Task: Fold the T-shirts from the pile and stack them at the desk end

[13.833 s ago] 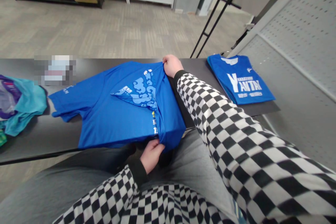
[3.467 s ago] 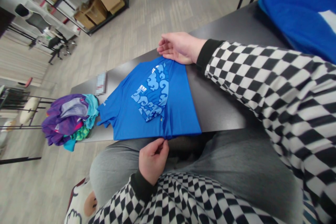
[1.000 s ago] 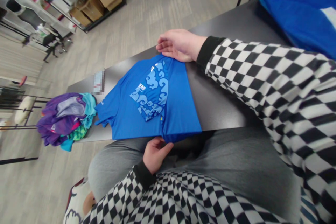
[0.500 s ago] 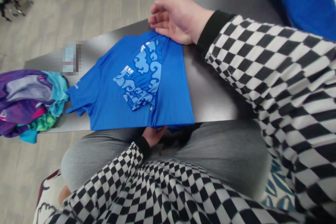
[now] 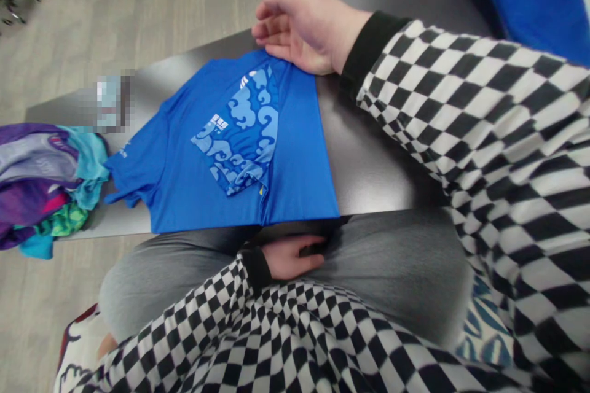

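A blue T-shirt [image 5: 184, 159] lies partly folded on the dark table, with one sleeve, printed with light-blue clouds, turned in across its body. The other sleeve points left. At the shirt's far edge, the side of my right hand [image 5: 299, 24] rests on the fabric; its fingers are loosely bent and grip nothing. My left hand [image 5: 295, 256] is below the table's near edge, over my lap, apart from the shirt. Its fingers are stretched out, with a gap between them, and it holds nothing.
A pile of purple, turquoise and green clothes [image 5: 46, 178] sits at the table's left end. Beyond the shirt is a small blurred-out item [image 5: 108, 101]. More blue fabric [image 5: 539, 6] lies at the far right of the grey-black table [image 5: 378, 178].
My left hand has come out from under the shirt's near edge and moved toward my lap, its fingers now spread. The right hand stays at the far edge. The view has shifted slightly.
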The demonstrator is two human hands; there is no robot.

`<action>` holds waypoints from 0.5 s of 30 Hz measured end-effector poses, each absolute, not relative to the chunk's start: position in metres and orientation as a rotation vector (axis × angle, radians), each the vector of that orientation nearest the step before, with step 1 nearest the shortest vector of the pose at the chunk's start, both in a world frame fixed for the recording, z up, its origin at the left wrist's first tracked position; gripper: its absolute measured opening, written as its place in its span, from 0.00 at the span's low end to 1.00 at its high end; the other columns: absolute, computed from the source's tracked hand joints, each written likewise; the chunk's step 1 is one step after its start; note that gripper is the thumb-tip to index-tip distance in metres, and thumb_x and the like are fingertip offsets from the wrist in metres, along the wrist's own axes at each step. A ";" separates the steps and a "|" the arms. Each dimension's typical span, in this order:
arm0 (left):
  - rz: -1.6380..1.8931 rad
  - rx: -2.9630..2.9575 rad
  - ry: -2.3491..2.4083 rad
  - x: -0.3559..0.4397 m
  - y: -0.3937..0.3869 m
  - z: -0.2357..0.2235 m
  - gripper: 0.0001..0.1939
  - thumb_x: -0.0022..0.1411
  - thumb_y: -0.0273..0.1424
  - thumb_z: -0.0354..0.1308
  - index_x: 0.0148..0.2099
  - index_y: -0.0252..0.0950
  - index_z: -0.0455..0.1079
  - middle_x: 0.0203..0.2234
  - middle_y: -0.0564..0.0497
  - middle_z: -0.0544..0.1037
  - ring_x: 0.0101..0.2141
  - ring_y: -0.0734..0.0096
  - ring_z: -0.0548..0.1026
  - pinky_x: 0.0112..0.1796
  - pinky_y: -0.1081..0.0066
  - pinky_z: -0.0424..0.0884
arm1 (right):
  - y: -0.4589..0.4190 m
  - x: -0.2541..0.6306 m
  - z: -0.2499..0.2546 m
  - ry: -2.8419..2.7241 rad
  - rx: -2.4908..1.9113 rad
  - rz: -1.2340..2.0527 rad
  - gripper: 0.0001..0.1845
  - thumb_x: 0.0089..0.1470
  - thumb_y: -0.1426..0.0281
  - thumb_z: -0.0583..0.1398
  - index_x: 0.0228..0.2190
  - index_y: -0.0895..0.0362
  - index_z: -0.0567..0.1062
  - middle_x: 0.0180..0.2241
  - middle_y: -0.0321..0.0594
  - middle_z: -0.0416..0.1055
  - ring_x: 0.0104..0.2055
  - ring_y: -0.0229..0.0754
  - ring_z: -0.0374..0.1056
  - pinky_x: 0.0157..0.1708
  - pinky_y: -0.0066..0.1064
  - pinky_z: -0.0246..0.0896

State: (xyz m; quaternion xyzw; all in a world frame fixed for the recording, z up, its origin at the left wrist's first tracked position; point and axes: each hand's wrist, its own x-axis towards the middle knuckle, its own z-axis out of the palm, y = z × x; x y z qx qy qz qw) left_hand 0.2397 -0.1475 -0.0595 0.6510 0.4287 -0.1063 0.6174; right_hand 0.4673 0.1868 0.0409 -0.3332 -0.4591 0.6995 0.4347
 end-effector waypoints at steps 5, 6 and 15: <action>-0.021 1.612 0.747 0.260 -0.120 -0.026 0.31 0.80 0.51 0.57 0.78 0.48 0.69 0.74 0.51 0.74 0.71 0.55 0.74 0.74 0.56 0.66 | 0.189 0.468 0.041 -1.146 -0.847 1.742 0.08 0.73 0.68 0.56 0.42 0.58 0.72 0.40 0.36 0.79 0.47 0.37 0.78 0.60 0.30 0.70; -0.003 1.676 0.754 0.262 -0.114 -0.028 0.30 0.81 0.50 0.56 0.77 0.47 0.71 0.73 0.49 0.75 0.71 0.55 0.73 0.74 0.55 0.65 | 0.189 0.468 0.041 -1.143 -0.852 1.743 0.08 0.73 0.68 0.56 0.42 0.59 0.72 0.40 0.36 0.79 0.47 0.37 0.78 0.60 0.30 0.70; -0.086 1.944 0.725 0.263 -0.110 -0.083 0.26 0.81 0.49 0.54 0.70 0.41 0.75 0.64 0.42 0.82 0.63 0.50 0.80 0.67 0.53 0.73 | 0.192 0.467 0.041 -1.152 -0.878 1.735 0.08 0.75 0.69 0.56 0.45 0.60 0.72 0.42 0.39 0.79 0.48 0.38 0.78 0.65 0.34 0.69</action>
